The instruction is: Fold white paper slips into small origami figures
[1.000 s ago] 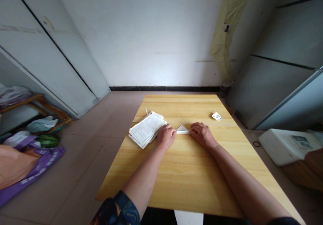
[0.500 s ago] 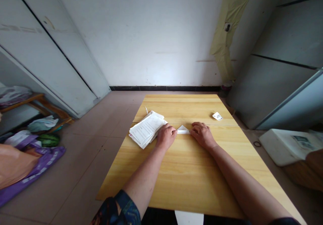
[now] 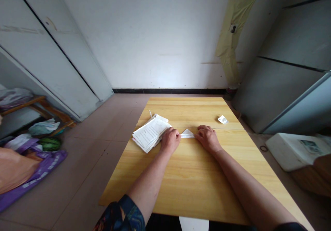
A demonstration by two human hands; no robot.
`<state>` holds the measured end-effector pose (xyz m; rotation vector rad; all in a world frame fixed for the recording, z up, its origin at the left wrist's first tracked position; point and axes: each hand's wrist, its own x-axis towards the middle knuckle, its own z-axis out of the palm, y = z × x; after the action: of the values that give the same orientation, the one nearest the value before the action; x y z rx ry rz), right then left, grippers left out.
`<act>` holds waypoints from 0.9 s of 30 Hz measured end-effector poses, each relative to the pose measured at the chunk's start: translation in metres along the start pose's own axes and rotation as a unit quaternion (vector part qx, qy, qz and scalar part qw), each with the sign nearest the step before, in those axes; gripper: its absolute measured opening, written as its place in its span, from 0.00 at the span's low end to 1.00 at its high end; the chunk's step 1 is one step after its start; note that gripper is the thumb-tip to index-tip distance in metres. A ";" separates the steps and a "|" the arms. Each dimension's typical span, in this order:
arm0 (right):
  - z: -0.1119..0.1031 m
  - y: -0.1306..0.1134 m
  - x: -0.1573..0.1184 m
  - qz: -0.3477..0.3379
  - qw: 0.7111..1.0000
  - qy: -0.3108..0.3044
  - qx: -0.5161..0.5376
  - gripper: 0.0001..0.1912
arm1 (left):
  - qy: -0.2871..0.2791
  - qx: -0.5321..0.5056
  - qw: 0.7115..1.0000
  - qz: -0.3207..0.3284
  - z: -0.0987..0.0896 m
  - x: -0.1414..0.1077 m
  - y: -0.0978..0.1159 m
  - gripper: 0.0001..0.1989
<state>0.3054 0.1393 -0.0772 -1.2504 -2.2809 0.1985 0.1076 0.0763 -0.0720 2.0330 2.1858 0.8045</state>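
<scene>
A small printed sheet of paper (image 3: pixel 187 133), folded to a triangle with a strip along its bottom, lies flat on the wooden table (image 3: pixel 196 175). My left hand (image 3: pixel 170 139) is closed on its left corner, thumb and fingers pinched together. At the right corner, my right hand (image 3: pixel 207 137) has its fingers curled and the tips on the paper. Both hands rest on the tabletop. Beside my left hand lies a stack of printed papers (image 3: pixel 150 132), its right edge partly behind the hand.
Toward the back right of the table sits a small white folded paper piece (image 3: pixel 222 119). A white box (image 3: pixel 292 150) stands on the floor to the right. Purple bag (image 3: pixel 46 172) and watermelon (image 3: pixel 50 143) are on the floor at left. A white wall (image 3: pixel 165 44) rises behind.
My right hand's fingers have shifted slightly at the right corner of the folded paper. The left hand stays almost in place, and the paper stack has not moved.
</scene>
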 end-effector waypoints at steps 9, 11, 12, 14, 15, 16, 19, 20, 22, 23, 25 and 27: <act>-0.002 -0.003 0.001 0.011 1.000 -0.021 -0.017 0.10 | -0.014 0.021 0.999 -0.023 -0.001 0.002 0.004 0.07; -0.003 -0.004 0.001 0.017 0.999 -0.028 -0.022 0.10 | -0.018 0.026 0.999 -0.025 -0.001 0.003 0.005 0.07; -0.004 -0.005 0.001 0.018 0.999 -0.031 -0.025 0.10 | -0.019 0.029 0.999 -0.027 -0.001 0.003 0.005 0.06; -0.005 -0.007 0.001 0.021 0.999 -0.037 -0.032 0.10 | -0.022 0.039 0.999 -0.026 -0.001 0.003 0.005 0.06; -0.006 -0.008 0.001 0.022 0.998 -0.039 -0.036 0.10 | -0.025 0.044 0.998 -0.027 -0.001 0.003 0.006 0.06; -0.007 -0.010 0.001 0.023 0.998 -0.041 -0.040 0.09 | -0.029 0.049 0.998 -0.028 -0.001 0.002 0.006 0.06; -0.009 -0.013 0.001 0.033 0.997 -0.051 -0.048 0.09 | -0.039 0.068 0.996 -0.033 -0.003 0.002 0.008 0.06; -0.010 -0.013 0.001 0.035 0.997 -0.054 -0.048 0.09 | -0.041 0.073 0.996 -0.034 -0.003 0.002 0.009 0.06; -0.010 -0.014 0.001 0.038 0.996 -0.058 -0.048 0.08 | -0.045 0.082 0.995 -0.036 -0.004 0.002 0.010 0.06; -0.011 -0.014 0.001 0.038 0.996 -0.059 -0.047 0.08 | -0.047 0.085 0.995 -0.038 -0.004 0.002 0.010 0.06; -0.010 -0.014 0.001 0.037 0.996 -0.057 -0.049 0.07 | -0.050 0.091 0.994 -0.039 -0.004 0.002 0.010 0.06; -0.010 -0.013 0.000 0.038 0.996 -0.054 -0.051 0.07 | -0.050 0.099 0.993 -0.040 -0.003 0.001 0.009 0.05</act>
<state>0.3009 0.1310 -0.0636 -1.4126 -2.3631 0.1824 0.1148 0.0768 -0.0655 2.0047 2.3560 0.4852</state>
